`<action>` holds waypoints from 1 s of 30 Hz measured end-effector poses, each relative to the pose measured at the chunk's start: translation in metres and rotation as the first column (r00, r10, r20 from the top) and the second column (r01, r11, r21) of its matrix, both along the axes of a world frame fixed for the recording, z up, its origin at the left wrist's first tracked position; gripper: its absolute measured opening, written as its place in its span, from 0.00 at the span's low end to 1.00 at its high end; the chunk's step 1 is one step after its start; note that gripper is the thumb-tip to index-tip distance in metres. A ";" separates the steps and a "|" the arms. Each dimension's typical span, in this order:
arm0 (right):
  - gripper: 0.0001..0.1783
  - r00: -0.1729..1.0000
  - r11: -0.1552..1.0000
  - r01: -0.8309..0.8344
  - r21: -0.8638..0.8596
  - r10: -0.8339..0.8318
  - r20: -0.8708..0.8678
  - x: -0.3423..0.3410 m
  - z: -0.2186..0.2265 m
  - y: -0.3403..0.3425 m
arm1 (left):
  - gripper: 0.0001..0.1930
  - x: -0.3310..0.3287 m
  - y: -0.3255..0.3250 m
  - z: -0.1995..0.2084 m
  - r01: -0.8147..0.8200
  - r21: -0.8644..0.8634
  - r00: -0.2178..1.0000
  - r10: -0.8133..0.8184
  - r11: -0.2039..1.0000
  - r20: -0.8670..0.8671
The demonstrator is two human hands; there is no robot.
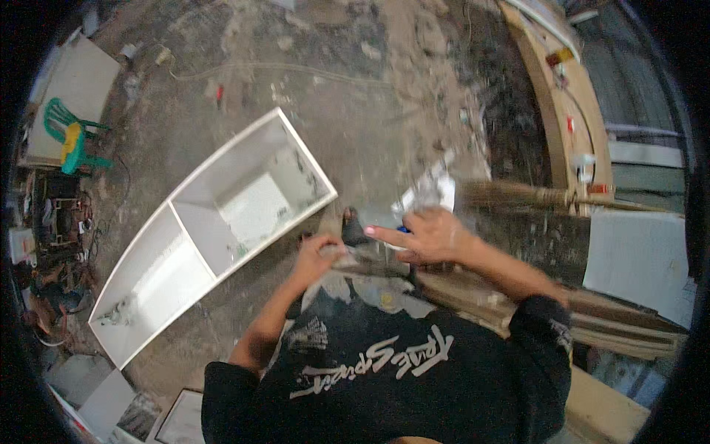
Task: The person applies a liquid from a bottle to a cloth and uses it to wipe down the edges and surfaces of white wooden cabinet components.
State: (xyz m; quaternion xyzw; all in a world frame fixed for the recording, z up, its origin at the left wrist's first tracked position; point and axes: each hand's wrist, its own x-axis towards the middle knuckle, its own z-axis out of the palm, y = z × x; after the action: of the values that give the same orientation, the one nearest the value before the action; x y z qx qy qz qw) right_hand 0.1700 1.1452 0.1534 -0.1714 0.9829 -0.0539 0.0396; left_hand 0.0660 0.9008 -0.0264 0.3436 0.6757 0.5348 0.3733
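Both hands at waist height over the floor [355,126]. Left hand [316,255] closed on a crumpled grey rag [347,253]; right hand [429,235] half open, forefinger out, blue bit under the palm, can't tell if it's actually gripped. Frame is motion-blurred. Risks, my read: loose rag slips from the grip onto dusty floor; cabinet [214,229] lies just beside the feet, trip hazard on a blind step.
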 end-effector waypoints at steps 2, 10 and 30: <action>0.41 0.961 0.993 -0.121 0.010 0.120 -0.250 -0.015 0.034 -0.002 | 0.10 -0.014 0.014 0.031 -0.029 -0.088 0.998 0.024 0.996 -0.051; 0.25 0.850 0.952 -0.292 -0.095 0.213 -0.482 -0.031 0.075 -0.008 | 0.18 -0.027 -0.008 0.060 0.047 -0.508 0.997 -0.073 0.860 -0.032; 0.28 0.718 0.730 -0.673 -0.119 0.683 0.130 -0.072 0.021 -0.015 | 0.11 0.030 -0.016 0.097 -0.381 0.001 0.766 0.315 0.925 0.560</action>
State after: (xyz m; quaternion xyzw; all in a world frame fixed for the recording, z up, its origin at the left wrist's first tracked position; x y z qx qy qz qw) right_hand 0.0975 1.1301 0.1748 -0.5153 0.8428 -0.0808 0.1324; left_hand 0.0964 0.8852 0.0703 0.0650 0.5596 0.7083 0.4253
